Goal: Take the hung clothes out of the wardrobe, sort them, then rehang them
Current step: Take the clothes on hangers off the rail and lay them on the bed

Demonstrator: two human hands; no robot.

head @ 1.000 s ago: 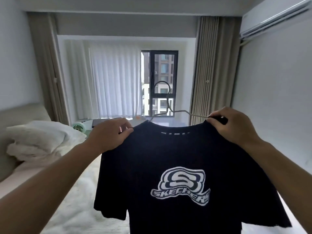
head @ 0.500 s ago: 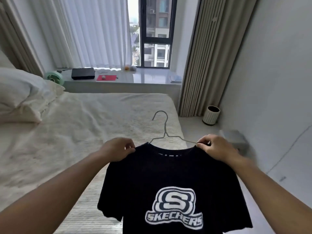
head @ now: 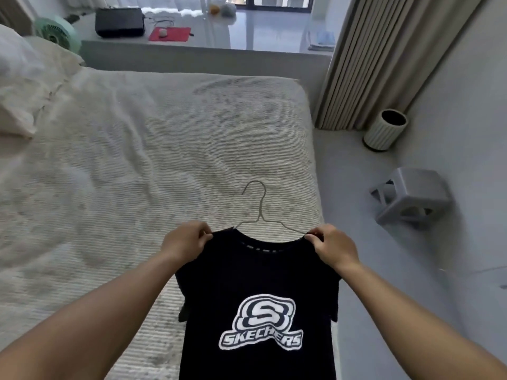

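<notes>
A bedroom, with a wide bed [head: 142,149] under a ribbed pale cover filling most of the floor, a pillow [head: 24,78] at its left edge and a grey window ledge [head: 263,37] running along the far side. On that ledge sit a green fan [head: 56,32], a black case [head: 120,22] and a red mat [head: 170,34]. Beige curtains [head: 384,58] hang at the right, with a ribbed white bin [head: 385,130] at their foot and a grey plastic stool [head: 410,197] tipped on its side on the floor nearby.

The person holds a black T-shirt [head: 258,275] up over the near right corner of the bed, its white logo facing them. It hangs on a thin wire hanger [head: 259,212], whose hook sticks up above the collar. The left hand [head: 185,239] has its fingers curled, pinching the left shoulder seam. The right hand [head: 333,246] does the same at the right shoulder, fingers bent round the cloth and the hanger's arm. Both sleeves droop inward below the 2 hands.
</notes>
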